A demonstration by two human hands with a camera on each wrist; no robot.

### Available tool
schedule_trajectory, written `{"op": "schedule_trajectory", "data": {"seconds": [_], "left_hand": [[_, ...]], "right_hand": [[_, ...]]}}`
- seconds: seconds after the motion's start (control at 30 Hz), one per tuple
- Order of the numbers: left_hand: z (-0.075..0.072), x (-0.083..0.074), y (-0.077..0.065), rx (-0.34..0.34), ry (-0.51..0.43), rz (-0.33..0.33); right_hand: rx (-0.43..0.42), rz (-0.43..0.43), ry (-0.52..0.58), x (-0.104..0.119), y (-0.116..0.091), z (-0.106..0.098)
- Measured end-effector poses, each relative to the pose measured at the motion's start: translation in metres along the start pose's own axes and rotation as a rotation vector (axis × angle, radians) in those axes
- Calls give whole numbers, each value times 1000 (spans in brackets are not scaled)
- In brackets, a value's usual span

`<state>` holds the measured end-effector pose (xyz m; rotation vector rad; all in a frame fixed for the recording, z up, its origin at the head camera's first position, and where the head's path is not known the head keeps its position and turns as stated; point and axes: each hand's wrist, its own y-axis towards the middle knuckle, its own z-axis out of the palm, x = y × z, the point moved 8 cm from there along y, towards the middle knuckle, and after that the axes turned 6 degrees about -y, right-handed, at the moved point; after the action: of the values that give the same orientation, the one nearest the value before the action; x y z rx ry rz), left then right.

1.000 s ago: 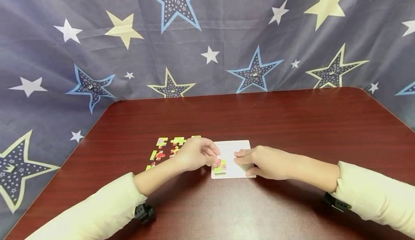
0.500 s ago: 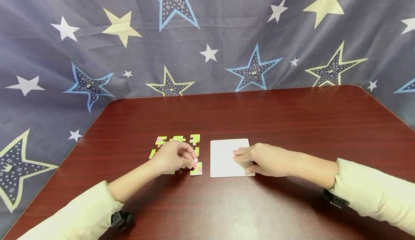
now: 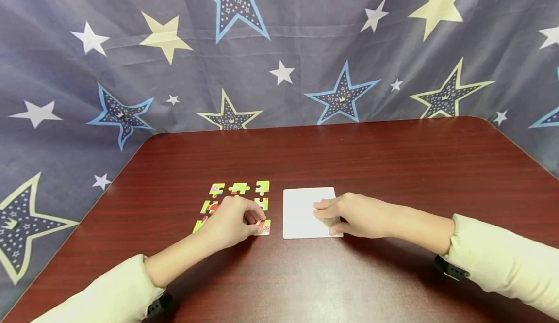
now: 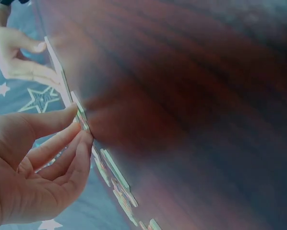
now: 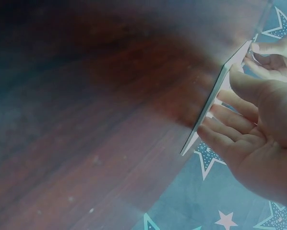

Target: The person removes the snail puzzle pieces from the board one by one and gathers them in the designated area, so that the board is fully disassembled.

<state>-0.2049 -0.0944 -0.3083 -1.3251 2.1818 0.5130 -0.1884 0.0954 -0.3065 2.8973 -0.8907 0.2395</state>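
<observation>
My left hand (image 3: 231,221) is down at the near right corner of a group of puzzle pieces, its thumb and fingertips pinching a green and pink puzzle piece (image 3: 265,228). In the left wrist view that puzzle piece (image 4: 81,117) lies at table level between thumb and fingers. My right hand (image 3: 353,215) rests on the right part of a square white board (image 3: 301,211), fingers extended over its face and thumb by the near right corner. The right wrist view catches the white board (image 5: 215,93) edge-on under these fingers.
Other green puzzle pieces (image 3: 239,187) lie spaced in rows left of the board, partly hidden by the left hand. A dark red wooden table (image 3: 371,158) carries everything. Behind its far edge hangs a grey star-patterned cloth (image 3: 279,27).
The left hand has carried the puzzle piece from over the white board leftward, then down to the table beside the other pieces. The right hand stays on the board.
</observation>
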Motion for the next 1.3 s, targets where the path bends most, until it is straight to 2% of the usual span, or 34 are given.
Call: {"op": "schedule_trajectory", "data": {"seconds": [0.23,0.37,0.63,0.87,1.17,1.3], "left_hand": [[-5,0,-2,-27,37,-3],[-6,4,0,-26,51,-29],[-9,0,1,-36,34,32],[-4,4,0,-20,46,-16],[-3,0,0,-21,42,0],[-3,1,-1,-22,29,-17]], "right_hand": [[14,30,16,-3,0,2],[9,23,23,-3,-1,1],[2,14,31,-3,-3,-1],[2,11,34,-5,-6,-1],[15,8,43,-6,-6,-1],[18,9,44,-6,-5,-1]]}}
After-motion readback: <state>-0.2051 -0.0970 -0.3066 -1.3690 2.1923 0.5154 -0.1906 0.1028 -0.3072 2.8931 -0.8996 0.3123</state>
